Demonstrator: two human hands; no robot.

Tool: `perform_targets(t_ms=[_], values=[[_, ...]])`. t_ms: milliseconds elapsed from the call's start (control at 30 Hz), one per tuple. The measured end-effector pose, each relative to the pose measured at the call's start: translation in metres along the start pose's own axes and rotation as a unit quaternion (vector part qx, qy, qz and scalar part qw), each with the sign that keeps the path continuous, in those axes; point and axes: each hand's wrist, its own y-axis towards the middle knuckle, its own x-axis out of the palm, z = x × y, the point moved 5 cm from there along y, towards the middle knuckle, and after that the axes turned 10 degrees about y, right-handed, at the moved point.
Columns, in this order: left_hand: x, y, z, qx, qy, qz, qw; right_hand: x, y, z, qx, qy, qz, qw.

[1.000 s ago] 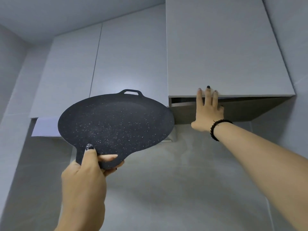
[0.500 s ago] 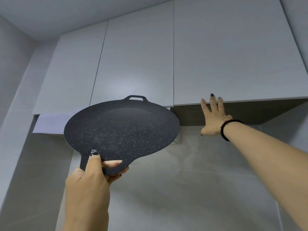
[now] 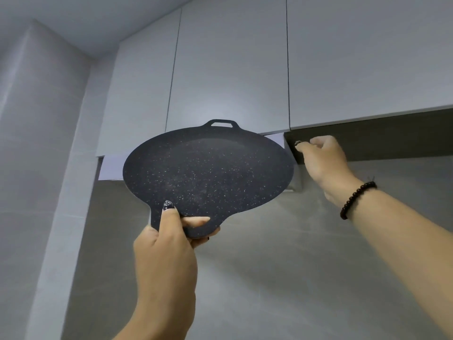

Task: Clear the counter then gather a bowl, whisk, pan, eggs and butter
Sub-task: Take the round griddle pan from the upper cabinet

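Since the previous frame the right hand [image 3: 323,160] has been withdrawn from the lower edge of the right-hand cabinet door [image 3: 367,65]; its fingers, straight before, are now curled and nothing is held. The door is seen shut. The black speckled flat pan [image 3: 208,175] is held raised in front of the wall cabinets, its near handle pinched by the left hand [image 3: 169,244], thumb on top. A black bead bracelet [image 3: 356,197] is worn on the right wrist.
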Motion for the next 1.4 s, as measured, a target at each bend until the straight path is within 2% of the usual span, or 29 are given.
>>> perform_targets(t_ms=[133, 233, 300, 467, 567, 733, 933, 1067, 1233, 1400], values=[[-0.026, 0.009, 0.005, 0.025, 0.007, 0.01, 1.0, 0.046, -0.064, -0.003, 0.093, 0.2, -0.104, 0.97], [-0.053, 0.014, 0.005, 0.025, -0.011, 0.02, 0.999, 0.078, -0.124, -0.005, 0.153, 0.296, -0.171, 0.927], [-0.074, 0.019, 0.006, 0.025, -0.004, 0.018, 1.0, 0.097, -0.157, -0.009, 0.156, 0.333, -0.202, 0.908], [-0.132, 0.035, 0.014, 0.013, 0.036, 0.001, 0.999, 0.144, -0.213, -0.022, 0.103, 0.37, -0.191, 0.903], [-0.176, 0.045, 0.022, 0.006, 0.07, 0.004, 0.998, 0.183, -0.242, -0.02, 0.135, 0.395, -0.183, 0.89], [-0.256, 0.059, 0.035, -0.021, 0.114, 0.032, 0.993, 0.252, -0.29, -0.028, 0.166, 0.411, -0.227, 0.867], [-0.374, 0.065, 0.057, -0.042, 0.174, 0.093, 0.979, 0.35, -0.365, -0.051, 0.229, 0.458, -0.3, 0.805], [-0.432, 0.062, 0.072, -0.036, 0.201, 0.148, 0.968, 0.402, -0.409, -0.068, 0.259, 0.485, -0.32, 0.771], [-0.512, 0.056, 0.102, -0.015, 0.252, 0.233, 0.939, 0.477, -0.474, -0.102, 0.312, 0.53, -0.37, 0.697], [-0.58, 0.047, 0.13, -0.017, 0.3, 0.306, 0.903, 0.539, -0.538, -0.125, 0.365, 0.53, -0.419, 0.64]])
